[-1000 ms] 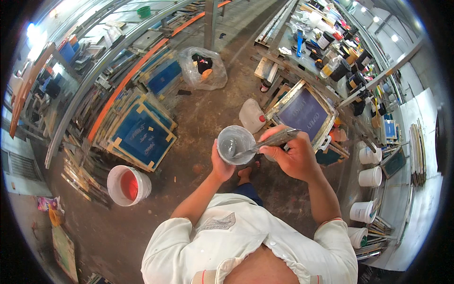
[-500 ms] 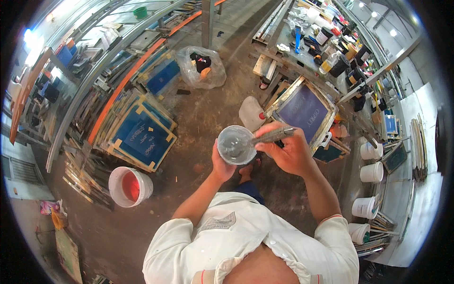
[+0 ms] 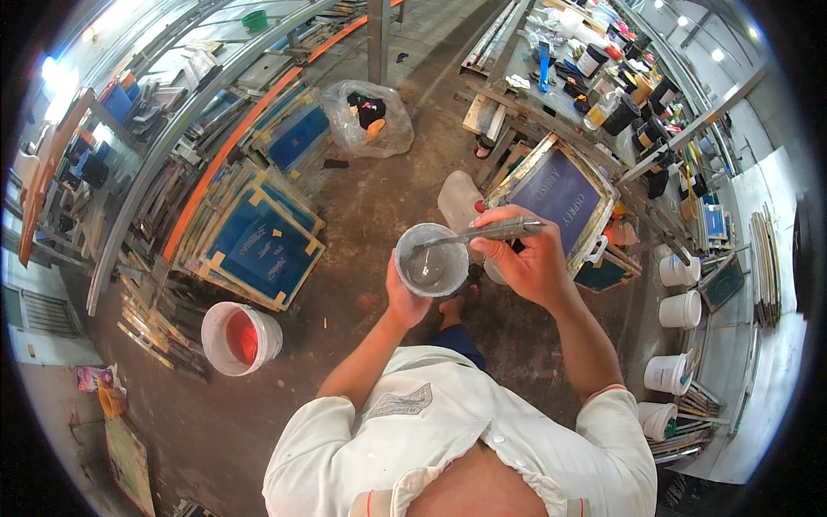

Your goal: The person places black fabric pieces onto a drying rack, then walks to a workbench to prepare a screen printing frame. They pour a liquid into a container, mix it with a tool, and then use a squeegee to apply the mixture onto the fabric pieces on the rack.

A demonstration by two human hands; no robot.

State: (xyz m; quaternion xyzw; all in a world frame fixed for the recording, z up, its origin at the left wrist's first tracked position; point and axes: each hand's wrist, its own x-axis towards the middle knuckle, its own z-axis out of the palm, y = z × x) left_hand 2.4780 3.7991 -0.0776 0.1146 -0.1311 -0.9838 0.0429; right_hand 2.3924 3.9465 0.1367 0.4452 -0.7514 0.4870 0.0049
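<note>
In the middle of the view my left hand [image 3: 405,289] is closed around a white plastic cup [image 3: 448,280] with translucent greyish, gel-like stuff inside. My right hand [image 3: 525,263] grips a grey, crusted spatula-like tool [image 3: 508,229], whose blade reaches down into the cup from the upper right. Just behind the cup and my right hand stands a translucent jug [image 3: 457,194] with a red cap. A framed purple screen [image 3: 551,202] leans to its right, with light lettering on it.
Stacked blue screens [image 3: 258,241] lean at left, near a bucket with red contents [image 3: 242,338]. A plastic bag with cloth [image 3: 366,121] lies ahead. At right are a cluttered bench [image 3: 568,69], white buckets [image 3: 680,308] and leaning frames [image 3: 765,263]. A steel post [image 3: 377,43] stands ahead.
My right hand and the tool have shifted, with the blade now higher and more level across the cup. The cup in my left hand has moved slightly up and right.
</note>
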